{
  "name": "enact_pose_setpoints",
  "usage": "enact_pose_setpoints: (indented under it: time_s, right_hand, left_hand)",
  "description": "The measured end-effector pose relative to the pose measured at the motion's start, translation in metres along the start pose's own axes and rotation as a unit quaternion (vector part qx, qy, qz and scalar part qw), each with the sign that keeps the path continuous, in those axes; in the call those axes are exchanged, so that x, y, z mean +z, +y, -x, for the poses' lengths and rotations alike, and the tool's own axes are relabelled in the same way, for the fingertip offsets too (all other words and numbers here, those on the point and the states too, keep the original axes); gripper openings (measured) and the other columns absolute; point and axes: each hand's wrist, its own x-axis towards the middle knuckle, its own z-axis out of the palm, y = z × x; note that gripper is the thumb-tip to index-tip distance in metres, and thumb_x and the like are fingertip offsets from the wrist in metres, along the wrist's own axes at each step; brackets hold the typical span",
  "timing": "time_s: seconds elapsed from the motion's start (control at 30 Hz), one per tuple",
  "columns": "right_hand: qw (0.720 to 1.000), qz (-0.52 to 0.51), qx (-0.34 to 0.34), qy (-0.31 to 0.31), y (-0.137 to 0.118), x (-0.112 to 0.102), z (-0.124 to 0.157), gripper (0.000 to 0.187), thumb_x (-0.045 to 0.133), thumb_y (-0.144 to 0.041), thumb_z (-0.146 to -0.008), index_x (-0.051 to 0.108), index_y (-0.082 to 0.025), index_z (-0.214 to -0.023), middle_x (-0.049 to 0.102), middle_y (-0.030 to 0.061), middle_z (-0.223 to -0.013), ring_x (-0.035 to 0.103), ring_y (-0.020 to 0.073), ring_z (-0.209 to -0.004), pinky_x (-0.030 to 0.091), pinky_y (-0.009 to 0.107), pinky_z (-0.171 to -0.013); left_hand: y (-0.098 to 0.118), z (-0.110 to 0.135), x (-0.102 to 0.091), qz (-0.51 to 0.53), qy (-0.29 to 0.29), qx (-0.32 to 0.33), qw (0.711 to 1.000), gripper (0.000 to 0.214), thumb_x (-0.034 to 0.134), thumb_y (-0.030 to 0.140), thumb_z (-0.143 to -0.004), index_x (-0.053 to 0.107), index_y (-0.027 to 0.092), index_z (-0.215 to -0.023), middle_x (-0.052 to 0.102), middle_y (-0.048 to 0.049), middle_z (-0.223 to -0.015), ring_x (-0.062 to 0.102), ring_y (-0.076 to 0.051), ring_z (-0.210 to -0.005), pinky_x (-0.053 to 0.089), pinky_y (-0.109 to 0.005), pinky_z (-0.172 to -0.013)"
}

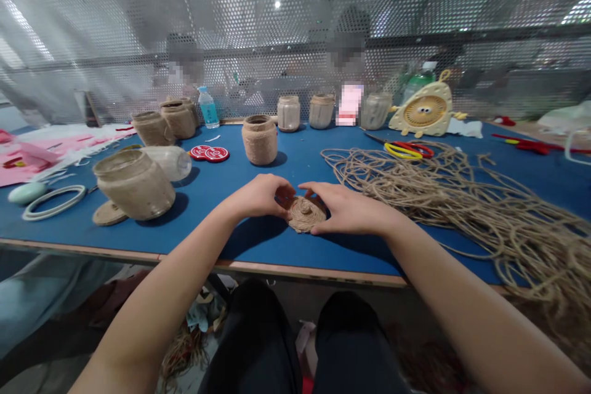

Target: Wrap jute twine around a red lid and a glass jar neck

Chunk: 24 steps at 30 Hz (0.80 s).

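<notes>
In the head view a round lid of coiled twine (306,215), with a small knob on top, lies at the middle of the blue table near its front edge. My left hand (265,196) curls its fingers and thumb around the lid's left side. From the other side my right hand (344,206) grips the right rim, thumb at the front and fingers behind. Just beyond them stands a twine-wrapped jar (260,140) with an open mouth. Loose twine (415,191) spreads in a large tangle to the right of my right hand.
Scissors with yellow and red handles (409,149) lie on the twine. To the left are a wide jar (133,184), a flat disc (109,213) and a clear jar (170,162) on its side. A yellow fan (425,111) stands at the back right, before a perforated metal screen (277,24).
</notes>
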Motion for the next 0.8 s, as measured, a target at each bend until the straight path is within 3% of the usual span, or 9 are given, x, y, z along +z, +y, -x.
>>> enact_pose_setpoints:
  time_s: [0.13, 0.37, 0.53, 0.67, 0.8]
  right_hand:
    - [1.0, -0.015, -0.006, 0.005, 0.001, 0.0, -0.001, 0.075, 0.067, -0.036, -0.058, 0.038, -0.019, -0.125, 0.049, 0.0106, -0.122, 0.044, 0.0276, -0.113, 0.037, 0.038, -0.09]
    - [0.999, -0.022, -0.032, -0.005, 0.003, 0.005, -0.004, 0.078, 0.064, -0.033, -0.059, 0.031, -0.018, -0.128, 0.048, 0.0106, -0.12, 0.044, 0.0276, -0.109, 0.037, 0.042, -0.091]
    - [0.991, -0.014, -0.092, 0.096, 0.01, 0.014, -0.009, 0.078, 0.062, -0.022, -0.057, 0.029, -0.019, -0.127, 0.041, 0.0111, -0.118, 0.04, 0.0264, -0.111, 0.036, 0.043, -0.094]
    - [0.973, -0.007, -0.143, 0.178, 0.011, 0.014, -0.011, 0.073, 0.054, -0.013, -0.063, 0.025, -0.02, -0.13, 0.032, 0.0101, -0.121, 0.033, 0.0224, -0.118, 0.032, 0.038, -0.099]
    - [0.961, -0.018, -0.152, 0.231, 0.007, 0.01, -0.011, 0.07, 0.055, -0.014, -0.067, 0.025, -0.021, -0.13, 0.029, 0.0105, -0.12, 0.032, 0.0219, -0.119, 0.031, 0.038, -0.1]
  left_hand:
    - [-0.001, 0.001, 0.001, 0.047, -0.013, -0.011, 0.999, 0.047, 0.071, 0.013, -0.052, 0.059, 0.01, -0.097, 0.066, -0.0119, -0.091, 0.062, -0.018, -0.08, 0.05, -0.028, -0.07]
    - [-0.004, -0.001, -0.003, 0.049, -0.022, 0.0, 0.999, 0.053, 0.073, 0.019, -0.051, 0.057, 0.01, -0.1, 0.064, -0.0124, -0.096, 0.061, -0.02, -0.083, 0.048, -0.031, -0.074]
    - [-0.011, -0.005, -0.005, 0.141, 0.024, -0.035, 0.989, 0.043, 0.07, 0.016, -0.056, 0.057, 0.009, -0.096, 0.065, -0.0109, -0.087, 0.061, -0.018, -0.079, 0.047, -0.03, -0.07]
    - [-0.012, -0.007, -0.003, 0.303, 0.049, -0.072, 0.949, 0.035, 0.069, 0.009, -0.055, 0.058, 0.01, -0.088, 0.064, -0.0041, -0.069, 0.059, -0.012, -0.063, 0.045, -0.026, -0.062]
    - [-0.007, -0.009, -0.001, 0.367, 0.076, -0.07, 0.925, 0.02, 0.068, 0.011, -0.058, 0.057, 0.011, -0.074, 0.06, 0.0009, -0.061, 0.056, -0.008, -0.057, 0.044, -0.022, -0.058]
